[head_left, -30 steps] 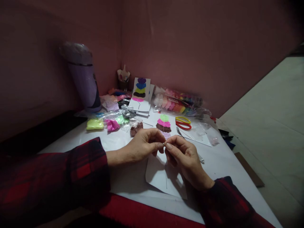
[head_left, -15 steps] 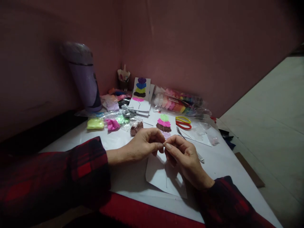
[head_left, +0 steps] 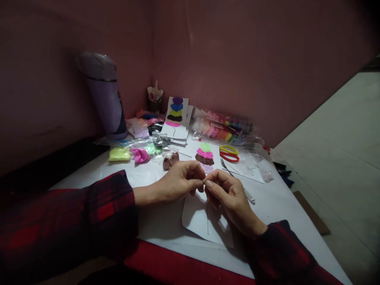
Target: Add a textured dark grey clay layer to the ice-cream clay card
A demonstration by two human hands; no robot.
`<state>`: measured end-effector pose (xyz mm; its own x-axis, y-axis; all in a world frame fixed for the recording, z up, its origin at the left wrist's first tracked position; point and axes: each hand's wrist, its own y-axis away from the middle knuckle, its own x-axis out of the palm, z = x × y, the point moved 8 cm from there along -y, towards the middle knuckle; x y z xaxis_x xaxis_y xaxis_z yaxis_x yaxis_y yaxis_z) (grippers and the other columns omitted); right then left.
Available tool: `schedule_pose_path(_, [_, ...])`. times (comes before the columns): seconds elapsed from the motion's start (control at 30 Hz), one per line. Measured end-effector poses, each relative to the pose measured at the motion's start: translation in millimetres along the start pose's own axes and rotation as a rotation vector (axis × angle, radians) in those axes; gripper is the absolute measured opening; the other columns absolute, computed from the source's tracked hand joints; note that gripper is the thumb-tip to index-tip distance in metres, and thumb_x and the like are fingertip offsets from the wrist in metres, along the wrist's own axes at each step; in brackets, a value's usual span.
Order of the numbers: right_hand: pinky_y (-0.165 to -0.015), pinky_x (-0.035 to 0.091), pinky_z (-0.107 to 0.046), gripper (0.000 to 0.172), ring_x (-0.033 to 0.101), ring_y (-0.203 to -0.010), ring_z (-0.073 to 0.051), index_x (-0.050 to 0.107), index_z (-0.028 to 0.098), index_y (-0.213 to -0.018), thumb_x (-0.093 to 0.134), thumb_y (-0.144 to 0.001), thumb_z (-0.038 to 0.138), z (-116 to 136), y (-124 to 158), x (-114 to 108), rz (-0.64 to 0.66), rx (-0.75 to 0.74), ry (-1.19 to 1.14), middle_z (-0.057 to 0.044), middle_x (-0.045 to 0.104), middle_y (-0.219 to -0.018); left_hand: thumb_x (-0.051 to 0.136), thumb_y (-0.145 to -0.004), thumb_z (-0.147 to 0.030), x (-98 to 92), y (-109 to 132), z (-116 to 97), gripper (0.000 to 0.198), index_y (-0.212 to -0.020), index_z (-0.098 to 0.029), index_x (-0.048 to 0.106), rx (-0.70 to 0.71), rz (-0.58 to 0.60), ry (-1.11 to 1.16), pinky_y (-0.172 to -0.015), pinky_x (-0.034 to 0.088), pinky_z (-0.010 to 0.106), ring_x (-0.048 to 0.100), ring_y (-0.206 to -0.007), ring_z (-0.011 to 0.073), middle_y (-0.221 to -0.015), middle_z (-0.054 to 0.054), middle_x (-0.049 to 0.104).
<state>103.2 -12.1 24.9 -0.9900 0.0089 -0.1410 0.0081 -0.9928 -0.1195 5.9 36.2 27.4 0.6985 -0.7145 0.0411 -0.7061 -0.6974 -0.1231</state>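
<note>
My left hand (head_left: pixel 178 183) and my right hand (head_left: pixel 230 196) meet fingertip to fingertip just above a white card (head_left: pixel 204 221) on the table. Both pinch one tiny pale bit between thumb and forefinger; I cannot make out what it is. The card carries stacked patches of green, pink and brown clay (head_left: pixel 204 153) at its far end and a thin drawn line near me. A metal fork (head_left: pixel 236 180) lies on the table just beyond my right hand. Both sleeves are red and black plaid.
Small bags of yellow clay (head_left: pixel 118 154), pink clay (head_left: pixel 140 155) and brown clay (head_left: pixel 170 159) lie at the left. A purple tumbler (head_left: pixel 105 97), a second decorated card (head_left: pixel 176 114), a pack of coloured clay (head_left: pixel 222 127) and yellow and red loops (head_left: pixel 228 153) sit farther back. The table edge drops off at right.
</note>
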Motion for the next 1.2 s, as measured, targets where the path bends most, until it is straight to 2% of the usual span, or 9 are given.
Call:
schedule_pose_path(0.43, [-0.040, 0.027, -0.019, 0.021, 0.038, -0.041, -0.006, 0.055, 0.019, -0.075, 0.062, -0.086, 0.035, -0.7, -0.2, 0.3, 0.001, 0.000, 0.016, 0.006, 0.051, -0.052, 0.066, -0.070, -0.015, 0.8, 0.8, 0.7, 0.012, -0.073, -0.012, 0.055, -0.035, -0.015, -0.044, -0.050, 0.042, 0.021, 0.052, -0.051, 0.0078, -0.060, -0.001, 0.060])
schedule_pose_path(0.77, [-0.039, 0.028, -0.019, 0.021, 0.039, -0.041, -0.006, 0.056, 0.019, -0.075, 0.063, -0.084, 0.036, 0.0, -0.1, 0.3, -0.008, 0.004, -0.006, 0.005, 0.055, -0.055, 0.069, -0.068, -0.021, 0.8, 0.7, 3.9, 0.018, -0.074, -0.013, 0.054, -0.059, 0.010, 0.036, -0.051, 0.041, 0.021, 0.053, -0.052, 0.0087, -0.061, 0.000, 0.061])
schedule_pose_path(0.9, [-0.040, 0.029, -0.020, 0.021, 0.041, -0.043, -0.006, 0.057, 0.018, -0.077, 0.064, -0.085, 0.036, 1.1, 0.2, 1.0, 0.001, 0.003, -0.012, 0.003, 0.058, -0.059, 0.069, -0.069, -0.021, 1.4, 0.8, 2.5, 0.017, -0.074, -0.013, 0.054, -0.045, 0.015, 0.034, -0.052, 0.041, 0.021, 0.053, -0.052, 0.0083, -0.061, 0.000, 0.061])
schedule_pose_path(1.2, [-0.038, 0.028, -0.019, 0.023, 0.038, -0.039, -0.006, 0.057, 0.019, -0.073, 0.065, -0.083, 0.038, -4.0, -0.5, -1.6, -0.022, 0.015, -0.050, 0.006, 0.053, -0.050, 0.071, -0.071, -0.022, 1.8, 0.1, 0.6, 0.018, -0.075, -0.012, 0.056, 0.008, 0.022, 0.004, -0.051, 0.044, 0.021, 0.054, -0.053, 0.0089, -0.062, 0.000, 0.061])
